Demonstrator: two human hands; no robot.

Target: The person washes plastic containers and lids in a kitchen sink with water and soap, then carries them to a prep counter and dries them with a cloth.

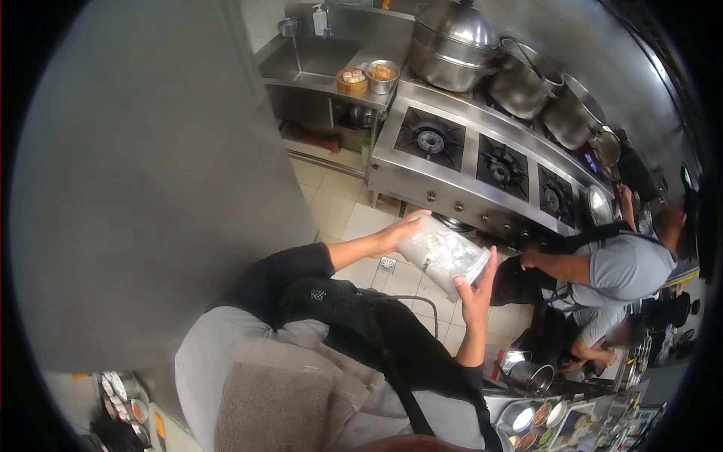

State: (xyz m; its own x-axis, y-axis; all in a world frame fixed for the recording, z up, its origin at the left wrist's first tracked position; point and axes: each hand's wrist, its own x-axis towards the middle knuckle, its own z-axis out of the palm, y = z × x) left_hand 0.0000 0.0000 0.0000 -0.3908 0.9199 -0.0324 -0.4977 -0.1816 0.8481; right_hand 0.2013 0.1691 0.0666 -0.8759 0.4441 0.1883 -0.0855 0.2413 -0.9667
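Note:
Both my hands hold a cloudy, whitish plastic container (440, 250) tilted on its side in front of me. Its contents look pale and lumpy through the wall, and I cannot make out what they are. My left hand (403, 232) grips the far-left end, with fingers partly hidden behind it. At the other end, by the rim or lid, my right hand (476, 294) has its thumb and fingers closed around the edge. The container is up above the tiled floor, in front of the stove.
A steel stove (392, 154) with several burners runs ahead, large pots (520, 90) behind it. A sink counter (316, 56) stands far left, holding a wooden bowl (352, 84) and a metal bowl (382, 79). Co-workers (629, 267) stand at right. A grey panel (151, 188) fills the left.

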